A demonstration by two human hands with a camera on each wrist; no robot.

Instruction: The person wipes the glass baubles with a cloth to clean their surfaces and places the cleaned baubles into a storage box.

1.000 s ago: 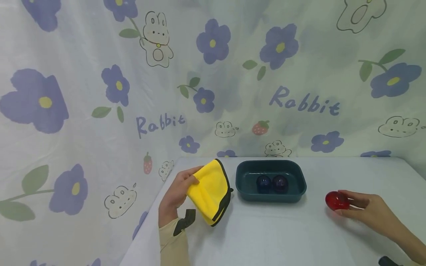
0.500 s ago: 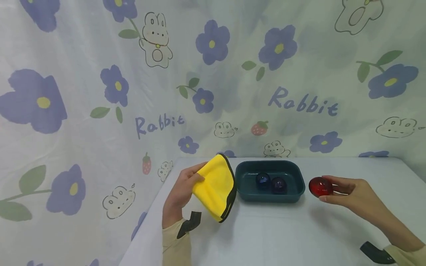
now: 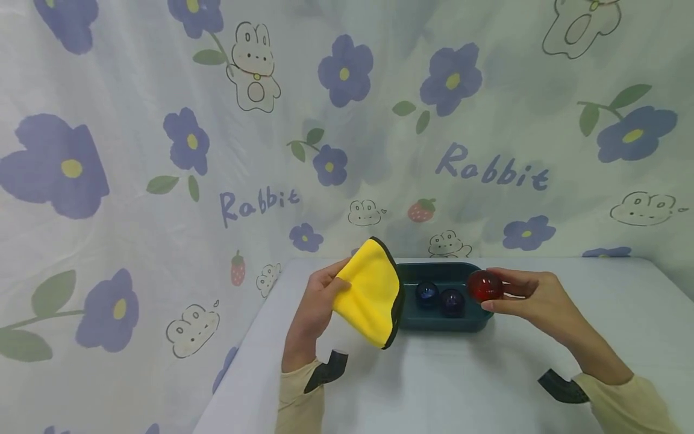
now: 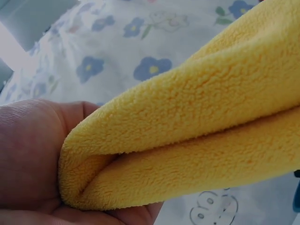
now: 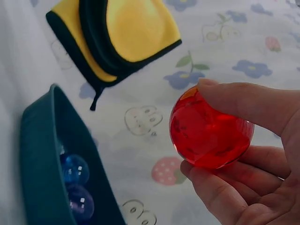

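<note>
While left hand (image 3: 314,304) grips cloth (image 3: 371,292), red ball (image 3: 484,286) sits betw. right fingers (image 3: 506,290).

The red ball (image 3: 484,286) has been lifted off the table and carried left — it is now held over the tray's (image 3: 439,323) right end. The yellow cloth (image 3: 371,292) has been raised and brought right, overlapping the tray's left edge.

Tray's (image 3: 466,322) left end hidden behind yellow cloth (image 3: 371,292), cloth cropped in left wrist view
</note>
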